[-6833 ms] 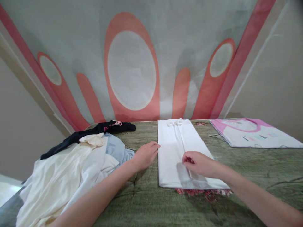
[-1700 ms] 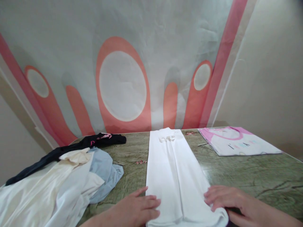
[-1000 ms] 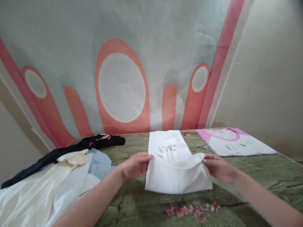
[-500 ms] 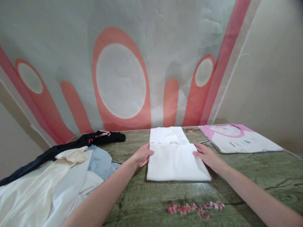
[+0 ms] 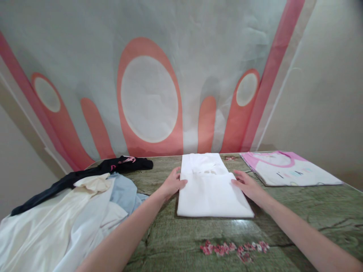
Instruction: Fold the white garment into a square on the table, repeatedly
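A white shirt [image 5: 214,196] lies folded in the middle of the table, its near part doubled over and a flat section stretching toward the wall. At the left end of the fold, my left hand [image 5: 172,184] pinches the cloth, thumb on top; its other fingers are partly behind the edge. My right hand [image 5: 248,187] grips the opposite end in the same way, thumb over the fabric. The front edge of the shirt rests straight on the tabletop.
A loose heap of cream and light blue clothes [image 5: 53,219] covers the left side, with a black garment [image 5: 93,170] behind it. On the right lies a folded pink and white T-shirt [image 5: 295,170]. The wood-patterned table [image 5: 170,241] meets a printed wall [image 5: 150,98].
Both hands stay at the ends of the fold, with the fold's upper edge slightly lower and flatter. The whole view has shifted slightly.
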Demonstrator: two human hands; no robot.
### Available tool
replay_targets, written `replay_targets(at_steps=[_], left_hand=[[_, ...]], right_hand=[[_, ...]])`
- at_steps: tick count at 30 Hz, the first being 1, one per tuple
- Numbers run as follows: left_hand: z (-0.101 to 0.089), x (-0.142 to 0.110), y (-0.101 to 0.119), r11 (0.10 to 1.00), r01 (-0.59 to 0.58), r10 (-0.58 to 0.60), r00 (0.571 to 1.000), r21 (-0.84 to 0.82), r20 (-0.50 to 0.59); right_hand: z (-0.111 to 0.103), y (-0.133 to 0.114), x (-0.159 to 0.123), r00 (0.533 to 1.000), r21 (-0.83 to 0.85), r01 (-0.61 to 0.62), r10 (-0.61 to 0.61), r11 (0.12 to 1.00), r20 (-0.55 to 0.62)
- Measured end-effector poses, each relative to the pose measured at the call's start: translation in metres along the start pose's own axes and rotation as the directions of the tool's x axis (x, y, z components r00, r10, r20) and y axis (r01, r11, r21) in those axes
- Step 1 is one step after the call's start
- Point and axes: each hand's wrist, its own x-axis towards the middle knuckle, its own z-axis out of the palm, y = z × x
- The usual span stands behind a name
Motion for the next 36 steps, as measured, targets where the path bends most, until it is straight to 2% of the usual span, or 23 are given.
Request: replay_targets(at_steps=[3, 9, 14, 17, 21, 24, 26, 28, 30, 31, 34, 36], left_hand=[[-0.001, 0.004, -0.005, 0.989, -0.075, 0.085, 0.994, 0.126, -0.073], [-0.008, 0.007, -0.008, 0.973, -0.068, 0.066, 0.998, 0.221, 0.015], [-0.006, 0.005, -0.010, 0.915, -0.185, 0.203, 0.979, 0.358, -0.016], [-0.005, 0.003, -0.009, 0.897, -0.214, 0.217, 0.975, 0.388, 0.036], [-0.011, 0.000, -0.004, 0.831, -0.223, 0.193, 0.975, 0.510, 0.112], [-0.017, -0.003, 0.001, 0.704, -0.299, 0.260, 0.953, 0.644, 0.159], [-0.017, -0.009, 0.005, 0.560, -0.367, 0.328, 0.922, 0.743, 0.208], [-0.009, -0.020, 0.008, 0.419, -0.403, 0.338, 0.901, 0.814, 0.272], [0.006, -0.037, 0.010, 0.322, -0.454, 0.280, 0.884, 0.831, 0.374], [0.015, -0.047, 0.011, 0.281, -0.503, 0.233, 0.862, 0.817, 0.450], [0.042, -0.075, 0.013, 0.172, -0.654, 0.114, 0.756, 0.737, 0.645], [0.055, -0.088, 0.011, 0.140, -0.696, 0.071, 0.717, 0.704, 0.694]], right_hand=[[0.002, 0.006, 0.004, 0.999, -0.047, 0.022, -0.025, 0.999, -0.048], [0.002, 0.005, 0.006, 0.999, -0.026, 0.050, -0.050, 0.998, 0.009], [0.002, -0.002, 0.002, 0.999, -0.037, 0.036, -0.037, 0.999, -0.015], [0.001, -0.003, 0.000, 0.999, -0.027, 0.033, -0.033, 0.999, -0.008], [0.000, 0.002, -0.002, 0.999, -0.011, 0.035, -0.035, 0.999, 0.018], [-0.003, 0.010, 0.002, 0.996, -0.028, 0.088, -0.088, 0.996, -0.003], [-0.005, 0.016, 0.005, 0.991, -0.061, 0.130, -0.131, 0.990, -0.018], [-0.007, 0.021, 0.008, 0.987, -0.096, 0.156, -0.159, 0.983, -0.030], [-0.009, 0.023, 0.009, 0.984, -0.118, 0.167, -0.173, 0.979, -0.038], [-0.009, 0.023, 0.009, 0.983, -0.124, 0.172, -0.178, 0.977, -0.043], [-0.010, 0.022, 0.009, 0.980, -0.139, 0.181, -0.191, 0.973, -0.057], [-0.010, 0.020, 0.008, 0.976, -0.153, 0.199, -0.210, 0.968, -0.059]])
